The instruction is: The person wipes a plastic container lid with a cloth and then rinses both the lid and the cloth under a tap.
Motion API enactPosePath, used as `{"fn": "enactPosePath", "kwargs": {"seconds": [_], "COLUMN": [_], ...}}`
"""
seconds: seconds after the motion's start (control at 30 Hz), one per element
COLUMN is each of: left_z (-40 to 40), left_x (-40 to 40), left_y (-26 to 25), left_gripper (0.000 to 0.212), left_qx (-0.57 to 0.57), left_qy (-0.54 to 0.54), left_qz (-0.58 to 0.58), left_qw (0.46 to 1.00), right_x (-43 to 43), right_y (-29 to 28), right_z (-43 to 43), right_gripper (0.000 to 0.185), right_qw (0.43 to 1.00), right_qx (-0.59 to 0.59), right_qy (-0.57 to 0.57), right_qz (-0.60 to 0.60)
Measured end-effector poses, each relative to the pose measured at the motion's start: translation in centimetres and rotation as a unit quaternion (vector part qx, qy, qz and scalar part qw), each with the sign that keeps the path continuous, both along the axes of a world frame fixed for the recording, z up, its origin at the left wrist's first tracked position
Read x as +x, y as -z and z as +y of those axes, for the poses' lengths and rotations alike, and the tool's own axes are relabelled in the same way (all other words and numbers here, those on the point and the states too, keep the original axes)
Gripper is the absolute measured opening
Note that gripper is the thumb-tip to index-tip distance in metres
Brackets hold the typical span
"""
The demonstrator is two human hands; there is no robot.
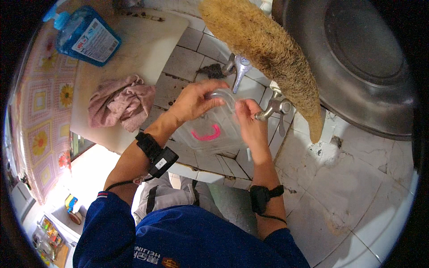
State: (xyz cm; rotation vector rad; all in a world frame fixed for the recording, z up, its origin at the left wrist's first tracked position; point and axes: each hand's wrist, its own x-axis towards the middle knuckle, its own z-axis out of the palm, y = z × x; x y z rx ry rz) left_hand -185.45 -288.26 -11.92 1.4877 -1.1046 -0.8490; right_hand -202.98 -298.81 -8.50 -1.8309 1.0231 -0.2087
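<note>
A clear plastic container (pixel 218 129) with a bright pink curved mark is between my two hands above a tiled sink (pixel 187 67). My left hand (pixel 197 100) grips its upper rim, with the thumb on one side and the fingers on the other. On the opposite side, my right hand (pixel 250 122) holds the container's edge. A metal faucet (pixel 276 109) sticks out from the wall beside my right hand. Past the container, a second tap with a grey lever handle (pixel 240 72) is mounted; no running water is visible.
A dried loofah (pixel 268 47) hangs over the faucets, beside a large metal basin (pixel 368 97). On the pale board (pixel 161 37) at left lie a crumpled pink cloth (pixel 122 104) and a blue pump bottle (pixel 88 37). A flower-patterned cover (pixel 47 127) edges the left side.
</note>
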Motion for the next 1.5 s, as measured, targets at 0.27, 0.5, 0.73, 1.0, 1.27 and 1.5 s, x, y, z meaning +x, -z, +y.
{"fn": "enactPosePath", "kwargs": {"seconds": [0.27,0.5,0.73,1.0,1.27,1.5], "left_z": [0.8,-1.0,-2.3,-4.4,-1.2,0.5], "left_x": [-0.1,-0.1,-1.4,0.5,-0.1,-1.2], "left_y": [0.9,-0.2,-0.3,-0.8,2.2,2.7], "left_gripper": [0.039,0.039,0.036,0.029,0.026,0.024], "left_qx": [-0.010,0.091,-0.101,-0.013,0.107,0.071], "left_qy": [-0.035,-0.076,-0.104,0.043,0.030,-0.061], "left_qz": [0.061,-0.002,-0.112,0.052,0.305,0.360], "left_qw": [0.997,0.993,0.983,0.998,0.946,0.928], "right_x": [-3.2,-3.3,-6.9,-7.3,-5.7,-4.4], "right_y": [0.8,0.1,3.5,1.2,2.0,5.2], "right_z": [0.2,0.9,1.8,1.2,-1.1,0.5], "right_gripper": [0.024,0.016,0.015,0.016,0.027,0.029], "right_qw": [0.996,0.982,0.953,0.924,0.932,0.927], "right_qx": [0.076,0.131,0.199,0.219,0.176,0.088], "right_qy": [0.018,0.088,0.115,0.176,0.212,0.281], "right_qz": [-0.034,-0.103,-0.196,-0.258,-0.238,-0.231]}}
